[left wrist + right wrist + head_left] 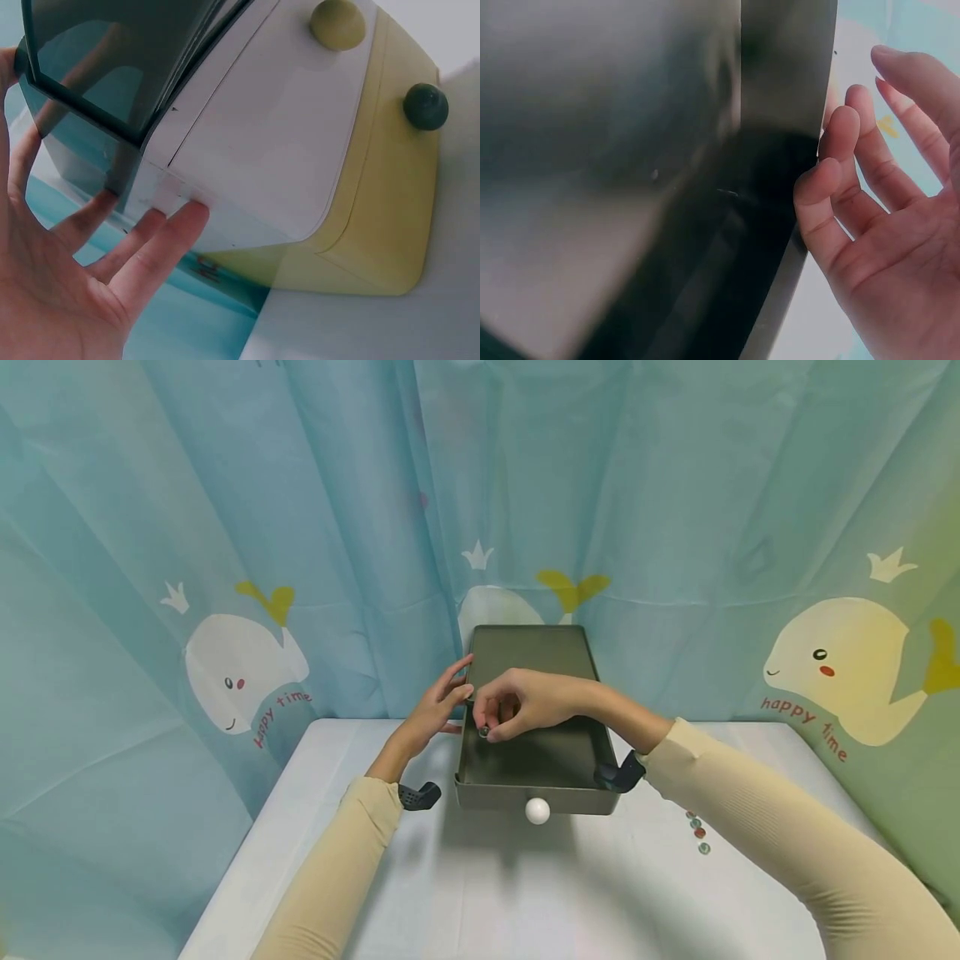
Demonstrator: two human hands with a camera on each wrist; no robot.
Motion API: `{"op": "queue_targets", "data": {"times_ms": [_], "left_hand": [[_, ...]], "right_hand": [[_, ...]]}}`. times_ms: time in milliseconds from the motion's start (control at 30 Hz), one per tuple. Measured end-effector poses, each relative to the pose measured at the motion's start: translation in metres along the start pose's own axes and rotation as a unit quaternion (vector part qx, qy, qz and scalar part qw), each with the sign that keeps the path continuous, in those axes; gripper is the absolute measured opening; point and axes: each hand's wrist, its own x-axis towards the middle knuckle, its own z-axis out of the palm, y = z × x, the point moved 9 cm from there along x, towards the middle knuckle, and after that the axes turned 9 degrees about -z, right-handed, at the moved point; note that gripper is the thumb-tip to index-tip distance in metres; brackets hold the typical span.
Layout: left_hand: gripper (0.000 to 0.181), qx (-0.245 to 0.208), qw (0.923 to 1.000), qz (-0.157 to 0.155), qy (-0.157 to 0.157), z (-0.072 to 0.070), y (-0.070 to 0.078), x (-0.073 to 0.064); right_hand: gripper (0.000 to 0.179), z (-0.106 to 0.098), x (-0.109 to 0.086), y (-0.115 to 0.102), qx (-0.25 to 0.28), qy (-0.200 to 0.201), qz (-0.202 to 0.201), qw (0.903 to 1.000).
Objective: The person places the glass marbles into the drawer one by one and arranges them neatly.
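A drawer unit has its dark green top drawer [555, 800] pulled out, with a white knob [537, 811] on the front. Over the open drawer my right hand [536, 697] pinches a small round piece [483, 732] between thumb and fingers. The right wrist view shows this hand [900, 225] beside a dark drawer wall [784, 75], but not the piece. My left hand [432, 710] is at the unit's left side. In the left wrist view its fingers [161, 255] are spread against the side, near the white drawer [262, 127].
Several small round pieces [700, 832] in teal and red lie on the white table [517, 902] to the right. A yellow drawer [386, 195] with a dark green knob [425, 106] is lowest. Behind hangs a blue curtain [360, 527] printed with whales.
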Motion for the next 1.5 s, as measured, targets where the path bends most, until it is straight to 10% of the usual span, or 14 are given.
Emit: {"op": "queue_targets", "data": {"times_ms": [1500], "left_hand": [[0.06,-0.002,1.0,0.001,0.001,0.0009,0.0009,-0.0008]], "right_hand": [[0.028,0.0011,0.0041,-0.0015,-0.019,-0.008,0.001,0.9998]]}}
